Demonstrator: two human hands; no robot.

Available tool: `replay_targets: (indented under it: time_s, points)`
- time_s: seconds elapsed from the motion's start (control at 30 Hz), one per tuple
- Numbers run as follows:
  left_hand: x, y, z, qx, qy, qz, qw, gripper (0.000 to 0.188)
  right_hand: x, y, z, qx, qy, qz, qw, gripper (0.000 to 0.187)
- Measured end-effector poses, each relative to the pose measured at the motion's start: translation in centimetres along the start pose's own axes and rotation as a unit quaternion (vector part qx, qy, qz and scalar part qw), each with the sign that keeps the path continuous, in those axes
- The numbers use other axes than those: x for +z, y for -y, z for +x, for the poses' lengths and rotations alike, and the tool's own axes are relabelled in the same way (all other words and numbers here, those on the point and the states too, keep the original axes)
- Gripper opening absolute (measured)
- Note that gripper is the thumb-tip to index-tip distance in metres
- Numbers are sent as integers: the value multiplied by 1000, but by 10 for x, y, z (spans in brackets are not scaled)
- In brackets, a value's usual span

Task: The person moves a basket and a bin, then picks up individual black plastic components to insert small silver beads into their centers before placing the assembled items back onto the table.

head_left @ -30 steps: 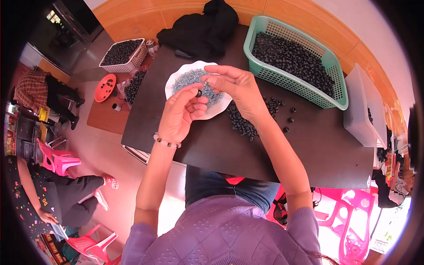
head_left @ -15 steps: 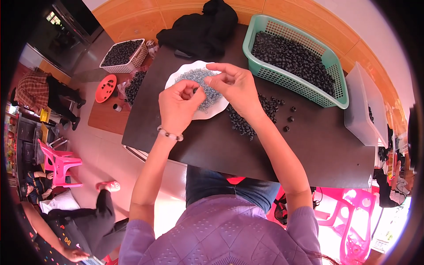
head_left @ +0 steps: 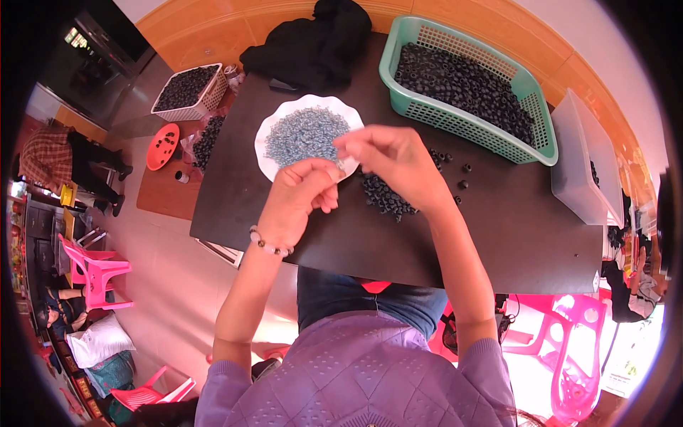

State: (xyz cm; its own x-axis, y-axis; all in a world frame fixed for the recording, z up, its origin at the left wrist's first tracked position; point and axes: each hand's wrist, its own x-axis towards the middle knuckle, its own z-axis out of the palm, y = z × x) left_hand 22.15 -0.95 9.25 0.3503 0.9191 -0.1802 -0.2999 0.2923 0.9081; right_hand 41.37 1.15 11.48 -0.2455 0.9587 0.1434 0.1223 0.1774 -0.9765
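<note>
Over the near right rim of a white scalloped plate (head_left: 267, 168), my two hands meet with their fingertips close together. The plate holds a heap of tiny grey-blue, glassy-looking pieces (head_left: 306, 135). My left hand (head_left: 299, 196), with a beaded bracelet at its wrist, is closed in a pinch; what sits at its fingertips is too small to make out. My right hand (head_left: 402, 164) also pinches thumb and forefinger together, just above the left fingertips, its grip too small to read. Beside the plate, partly behind my right hand, lies a pile of small black parts (head_left: 384, 196).
A green basket (head_left: 466, 124) full of black parts stands at the back right, next to a clear plastic box (head_left: 587, 164). Dark cloth (head_left: 309, 46) lies at the back of the brown table (head_left: 398, 249). Left, a lower table bears a white basket (head_left: 188, 107) and red dish (head_left: 162, 146).
Both hands have shifted to the plate's near right rim, my left lower and my right inward. The black part that showed in my left fingers is out of sight. A passing person has left view.
</note>
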Motion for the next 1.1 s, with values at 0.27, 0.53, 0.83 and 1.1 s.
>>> replay_targets:
  time_s: [0.27, 0.53, 0.83, 1.1]
  points:
    - [30, 15, -5, -26, 33, 30, 999, 12, -13, -7, -45, 33, 15, 140, 989, 13]
    - [5, 0, 28, 120, -57, 214, 968, 10, -5, -14, 19, 12, -52, -27, 998, 25]
    - [-17, -10, 29, 45, -72, 121, 989, 12, 1, -34, 47, -10, -23, -202, 979, 25]
    - [13, 2, 12, -19, 38, 22, 999, 14, -10, -7, -29, 19, 1, 14, 1000, 16]
